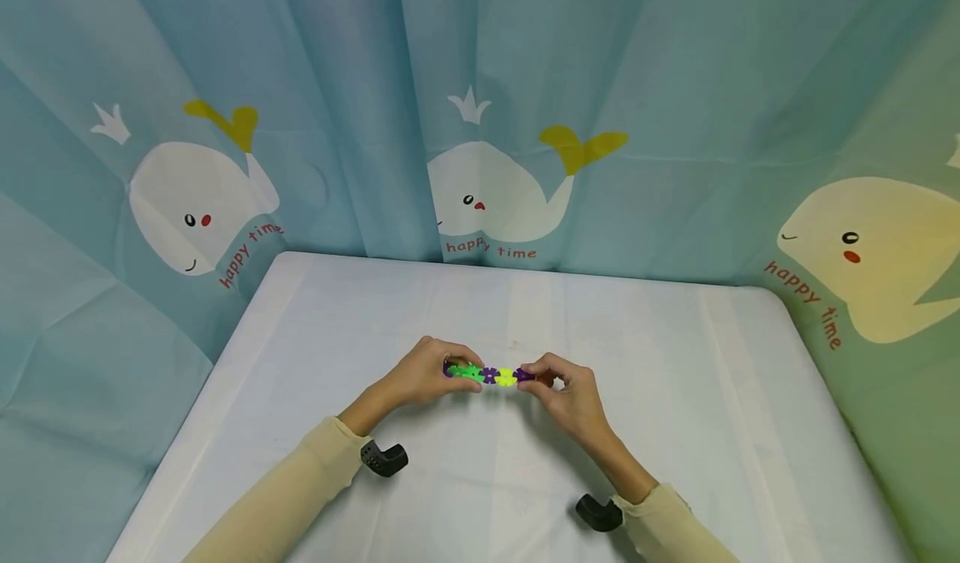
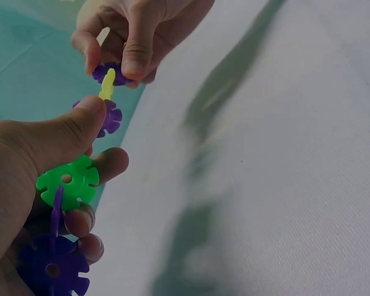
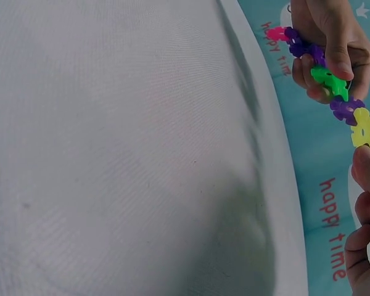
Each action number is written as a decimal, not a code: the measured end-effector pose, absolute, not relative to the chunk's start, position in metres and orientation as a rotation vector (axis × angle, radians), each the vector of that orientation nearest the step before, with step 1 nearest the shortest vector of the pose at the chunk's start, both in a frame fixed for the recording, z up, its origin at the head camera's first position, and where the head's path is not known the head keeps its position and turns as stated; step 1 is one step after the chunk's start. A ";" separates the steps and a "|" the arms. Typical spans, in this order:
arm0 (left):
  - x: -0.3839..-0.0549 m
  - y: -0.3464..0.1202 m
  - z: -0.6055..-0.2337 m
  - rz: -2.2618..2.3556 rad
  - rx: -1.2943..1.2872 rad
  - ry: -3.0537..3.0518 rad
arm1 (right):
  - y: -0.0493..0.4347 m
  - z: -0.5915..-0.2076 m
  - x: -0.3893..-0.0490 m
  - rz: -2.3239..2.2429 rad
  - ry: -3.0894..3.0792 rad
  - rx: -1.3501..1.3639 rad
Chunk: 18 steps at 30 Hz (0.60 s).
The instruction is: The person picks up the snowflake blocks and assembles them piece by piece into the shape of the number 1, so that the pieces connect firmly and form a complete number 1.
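Note:
Both hands hold one chain of slotted, flower-shaped plastic discs above the table. My left hand [image 1: 424, 373] grips the chain around the green disc [image 2: 68, 179], its thumb laid along the top. Purple discs [image 2: 54, 266] trail behind that green one inside the palm, and a pink disc [image 3: 276, 34] shows at the far end in the right wrist view. Between the hands run a purple disc [image 3: 346, 110] and a yellow disc [image 1: 506, 377]. At the chain's right end, my right hand [image 1: 572, 396] pinches another purple disc [image 2: 111, 74] between thumb and fingers.
A white-covered table [image 1: 637, 338] lies beneath the hands, with their shadows on it. Blue curtains [image 1: 675, 88] printed with whales surround the table's back and sides. Dark wrist devices [image 1: 385, 459] sit at both cuffs.

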<state>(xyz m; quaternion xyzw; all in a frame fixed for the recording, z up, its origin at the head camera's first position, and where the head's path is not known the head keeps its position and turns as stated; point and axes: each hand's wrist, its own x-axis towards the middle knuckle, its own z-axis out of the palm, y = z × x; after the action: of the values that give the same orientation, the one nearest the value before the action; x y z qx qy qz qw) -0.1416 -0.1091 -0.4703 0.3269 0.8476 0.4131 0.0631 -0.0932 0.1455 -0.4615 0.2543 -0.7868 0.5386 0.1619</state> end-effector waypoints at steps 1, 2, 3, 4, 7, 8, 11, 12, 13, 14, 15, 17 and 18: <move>-0.142 -0.109 -0.470 1.248 0.987 2.561 | 0.145 -0.462 -0.093 1.536 -2.245 0.725; -0.142 -0.109 -0.471 1.248 0.986 2.562 | 0.146 -0.462 -0.093 1.534 -2.244 0.724; -0.142 -0.108 -0.471 1.247 0.984 2.563 | 0.146 -0.463 -0.094 1.532 -2.244 0.722; -0.142 -0.108 -0.471 1.246 0.982 2.564 | 0.146 -0.463 -0.094 1.532 -2.243 0.722; -0.142 -0.107 -0.471 1.242 0.976 2.567 | 0.147 -0.465 -0.094 1.527 -2.244 0.719; -0.142 -0.107 -0.471 1.240 0.974 2.568 | 0.147 -0.465 -0.094 1.527 -2.241 0.719; -0.142 -0.106 -0.471 1.244 0.971 2.567 | 0.147 -0.466 -0.095 1.526 -2.233 0.724; -0.142 -0.106 -0.471 1.245 0.972 2.566 | 0.147 -0.466 -0.095 1.527 -2.231 0.726; -0.142 -0.106 -0.472 1.249 0.973 2.564 | 0.148 -0.466 -0.095 1.528 -2.230 0.727; -0.142 -0.106 -0.472 1.252 0.973 2.562 | 0.148 -0.466 -0.095 1.531 -2.232 0.728; -0.143 -0.106 -0.472 1.257 0.973 2.560 | 0.148 -0.466 -0.095 1.535 -2.234 0.729; -0.143 -0.106 -0.473 1.272 0.963 2.554 | 0.149 -0.466 -0.096 1.545 -2.246 0.731; -0.143 -0.107 -0.473 1.283 0.956 2.547 | 0.150 -0.465 -0.096 1.552 -2.251 0.733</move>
<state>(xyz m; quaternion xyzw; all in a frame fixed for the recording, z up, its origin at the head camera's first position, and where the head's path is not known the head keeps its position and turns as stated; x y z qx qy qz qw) -0.1429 -0.1067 -0.4732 0.3171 0.8449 0.4256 0.0669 -0.0962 0.1500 -0.4654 0.2558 -0.7857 0.5415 0.1547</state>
